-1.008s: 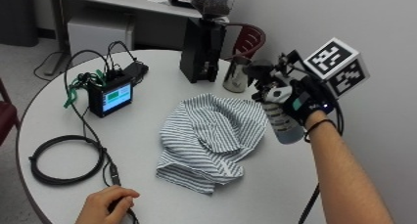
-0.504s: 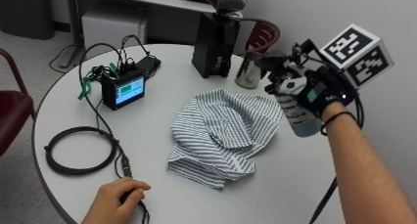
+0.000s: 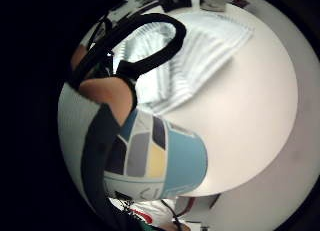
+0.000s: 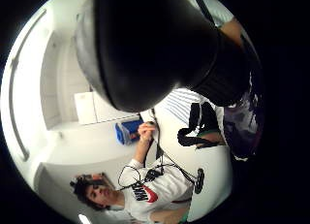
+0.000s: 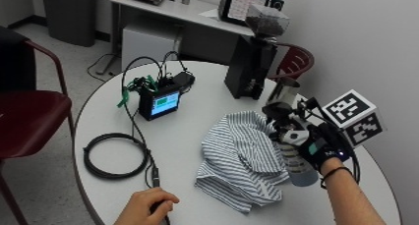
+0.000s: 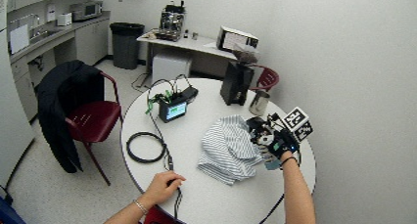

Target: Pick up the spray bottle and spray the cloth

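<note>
The gloved right hand (image 6: 277, 143) holds the spray bottle (image 6: 268, 156) upright near the desk's (image 6: 215, 194) right edge, nozzle toward the striped cloth (image 6: 226, 148) lying crumpled just beside it.

Pale spray bottle (image 5: 298, 158) held upright, nozzle toward the crumpled striped cloth (image 5: 239, 158) on the table

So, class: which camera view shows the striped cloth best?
The outside view: the whole striped cloth lies crumpled on the table. The wide outside view shows it smaller; both palm views catch only part.
</note>
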Demonstrator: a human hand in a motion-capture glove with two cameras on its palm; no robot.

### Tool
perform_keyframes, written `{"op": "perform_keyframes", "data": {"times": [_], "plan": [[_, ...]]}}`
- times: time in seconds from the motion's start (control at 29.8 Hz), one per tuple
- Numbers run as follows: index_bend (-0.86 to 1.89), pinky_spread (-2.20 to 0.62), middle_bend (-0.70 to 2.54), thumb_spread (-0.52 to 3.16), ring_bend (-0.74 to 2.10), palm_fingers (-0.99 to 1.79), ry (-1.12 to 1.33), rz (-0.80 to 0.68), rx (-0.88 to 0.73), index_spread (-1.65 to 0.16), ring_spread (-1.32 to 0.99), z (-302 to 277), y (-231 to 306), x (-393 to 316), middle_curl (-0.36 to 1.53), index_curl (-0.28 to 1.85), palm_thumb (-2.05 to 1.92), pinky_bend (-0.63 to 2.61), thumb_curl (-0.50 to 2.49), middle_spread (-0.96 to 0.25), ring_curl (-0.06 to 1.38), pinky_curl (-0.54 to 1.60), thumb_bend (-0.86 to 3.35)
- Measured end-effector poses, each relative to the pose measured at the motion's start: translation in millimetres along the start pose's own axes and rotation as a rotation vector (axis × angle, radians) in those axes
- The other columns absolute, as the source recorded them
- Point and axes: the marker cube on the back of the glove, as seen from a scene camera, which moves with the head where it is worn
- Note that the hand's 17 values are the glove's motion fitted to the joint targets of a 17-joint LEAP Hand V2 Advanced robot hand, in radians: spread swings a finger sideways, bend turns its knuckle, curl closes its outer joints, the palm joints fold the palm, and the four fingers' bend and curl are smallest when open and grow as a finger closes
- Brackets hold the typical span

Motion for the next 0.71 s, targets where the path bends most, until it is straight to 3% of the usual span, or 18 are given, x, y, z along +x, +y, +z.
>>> {"op": "perform_keyframes", "data": {"times": [0.3,0.71], "plan": [[0.12,0.13,0.22,0.75,0.49,1.07,-0.298,-0.277,0.121,-0.29,-0.09,51.9,-12.4,-72.2,0.47,0.31,0.97,0.19,0.61,-0.08,0.43,0.36,-0.03],[0.13,0.14,0.24,0.81,0.44,1.04,-0.437,-0.289,0.096,-0.30,-0.10,144.7,-20.3,-44.0,0.47,0.31,0.95,0.17,0.59,-0.09,0.42,0.34,-0.03]]}}
